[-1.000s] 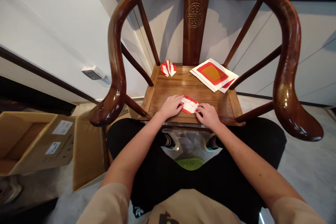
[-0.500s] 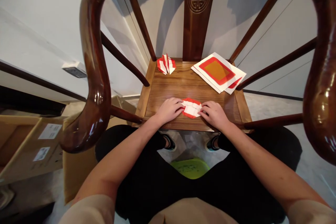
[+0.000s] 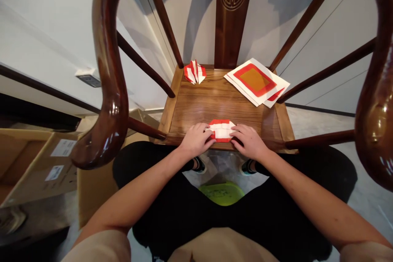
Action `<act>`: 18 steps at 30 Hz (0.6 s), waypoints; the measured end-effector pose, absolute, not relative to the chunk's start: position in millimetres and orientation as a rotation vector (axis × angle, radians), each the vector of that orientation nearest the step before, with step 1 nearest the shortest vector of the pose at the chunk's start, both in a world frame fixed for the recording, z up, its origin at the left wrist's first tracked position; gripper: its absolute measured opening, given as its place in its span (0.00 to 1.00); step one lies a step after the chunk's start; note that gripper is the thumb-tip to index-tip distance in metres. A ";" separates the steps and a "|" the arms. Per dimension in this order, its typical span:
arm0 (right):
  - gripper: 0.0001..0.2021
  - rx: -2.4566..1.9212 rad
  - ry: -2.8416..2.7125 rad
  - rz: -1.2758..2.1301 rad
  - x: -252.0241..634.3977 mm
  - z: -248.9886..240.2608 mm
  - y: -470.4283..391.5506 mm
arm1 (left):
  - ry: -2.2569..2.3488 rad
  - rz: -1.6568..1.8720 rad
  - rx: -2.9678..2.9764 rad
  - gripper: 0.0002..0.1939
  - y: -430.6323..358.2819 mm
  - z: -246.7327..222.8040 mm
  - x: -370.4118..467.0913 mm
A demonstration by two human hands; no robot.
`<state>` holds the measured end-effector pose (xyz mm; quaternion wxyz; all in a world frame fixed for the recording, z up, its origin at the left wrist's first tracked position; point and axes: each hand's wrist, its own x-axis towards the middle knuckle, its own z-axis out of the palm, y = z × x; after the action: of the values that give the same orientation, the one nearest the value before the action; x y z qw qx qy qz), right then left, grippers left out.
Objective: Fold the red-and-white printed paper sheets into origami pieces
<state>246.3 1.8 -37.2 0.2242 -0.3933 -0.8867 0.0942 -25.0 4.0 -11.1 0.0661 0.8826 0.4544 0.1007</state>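
A folded sheet of red and white paper lies near the front edge of the wooden chair seat. My left hand grips its left end between thumb and fingers. At the other end, my right hand has its thumb and fingers closed on the paper's right side. Crease lines run across the white middle, and red bands show along the top and bottom edges. My fingertips hide parts of both ends.
A folded red and white paper piece stands at the seat's back left. White sheets with a red and gold print overlap at the back right. Curved armrests flank the seat; a cardboard box is at left, a green basin below.
Both hands and the folded paper have shifted slightly toward me, to the front edge of the seat. The paper now lies straighter, less tilted. The view has moved a little.
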 end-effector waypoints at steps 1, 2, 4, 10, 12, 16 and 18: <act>0.11 -1.078 -2.452 0.258 246.5 -36.2 -2.1 | 1.375 0.299 2.662 0.15 -3.5 -10.7 -25.3; 0.12 -1.071 -2.456 0.258 246.4 -35.6 -5.8 | 1.381 0.295 2.665 0.16 -11.3 -10.7 -25.7; 0.13 -1.049 -2.467 0.261 245.7 -35.4 -12.8 | 1.398 0.295 2.678 0.20 -26.5 -12.3 -26.3; 0.12 -1.023 -2.487 0.194 241.8 -43.4 -29.4 | 1.482 0.331 2.752 0.15 -52.3 -26.1 -23.1; 0.08 -1.045 -2.464 0.160 241.4 -47.6 -32.4 | 1.525 0.356 2.766 0.11 -54.1 -30.4 -20.9; 0.07 -1.022 -2.415 0.133 242.7 -53.6 -32.6 | 1.534 0.440 2.787 0.10 -52.8 -35.6 -19.2; 0.06 -1.003 -2.399 0.134 243.4 -54.4 -31.1 | 1.525 0.477 2.788 0.09 -51.1 -36.9 -20.1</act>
<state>243.4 -31.1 -54.4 0.2658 -0.3714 -0.8883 0.0495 -20.1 -51.1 -36.9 -0.0357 0.8670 0.4743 0.1484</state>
